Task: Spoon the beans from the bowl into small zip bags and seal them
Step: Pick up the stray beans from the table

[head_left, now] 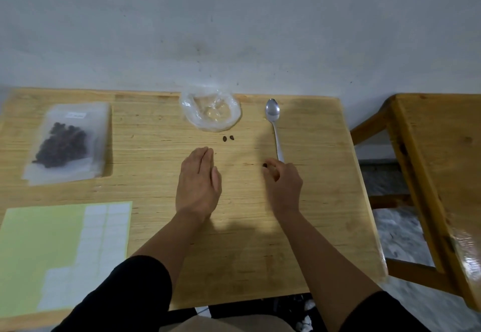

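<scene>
A clear plastic bowl (210,111) stands at the table's far edge and looks empty. A metal spoon (274,125) lies to its right, handle toward me. A small zip bag (67,142) holding dark beans lies flat at the far left. Two loose beans (228,138) sit on the wood just in front of the bowl. My left hand (199,184) rests on the table with straight fingers pointing at those beans. My right hand (282,180) has curled fingers, its fingertips pinching a single bean (265,165) near the spoon handle's end.
A yellow-green sheet of white sticker labels (65,253) lies at the near left of the wooden table (312,201). A second wooden table (442,175) stands to the right across a narrow gap. A grey wall backs the table.
</scene>
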The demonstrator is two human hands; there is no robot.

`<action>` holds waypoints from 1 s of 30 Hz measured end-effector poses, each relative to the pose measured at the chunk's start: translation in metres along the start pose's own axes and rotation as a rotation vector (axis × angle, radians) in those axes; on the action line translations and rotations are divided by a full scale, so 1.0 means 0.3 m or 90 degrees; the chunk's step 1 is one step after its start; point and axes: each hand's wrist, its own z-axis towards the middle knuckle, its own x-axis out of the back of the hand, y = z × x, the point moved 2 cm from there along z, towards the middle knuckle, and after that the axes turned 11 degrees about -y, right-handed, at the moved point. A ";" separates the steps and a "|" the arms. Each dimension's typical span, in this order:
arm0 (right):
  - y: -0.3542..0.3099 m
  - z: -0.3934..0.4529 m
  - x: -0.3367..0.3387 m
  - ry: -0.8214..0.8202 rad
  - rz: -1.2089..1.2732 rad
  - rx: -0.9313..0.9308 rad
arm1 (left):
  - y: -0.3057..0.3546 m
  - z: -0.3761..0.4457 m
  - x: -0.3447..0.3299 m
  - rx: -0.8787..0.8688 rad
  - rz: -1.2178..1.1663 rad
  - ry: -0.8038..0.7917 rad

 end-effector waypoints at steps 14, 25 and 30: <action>-0.035 0.042 -0.021 -0.075 0.176 -0.065 | -0.001 0.016 -0.004 0.047 0.058 -0.082; -0.159 0.169 -0.055 -0.138 0.229 -0.013 | -0.001 0.041 0.001 0.106 0.038 -0.077; -0.184 0.230 -0.085 -0.145 0.027 0.078 | 0.002 0.045 -0.001 0.101 0.052 -0.071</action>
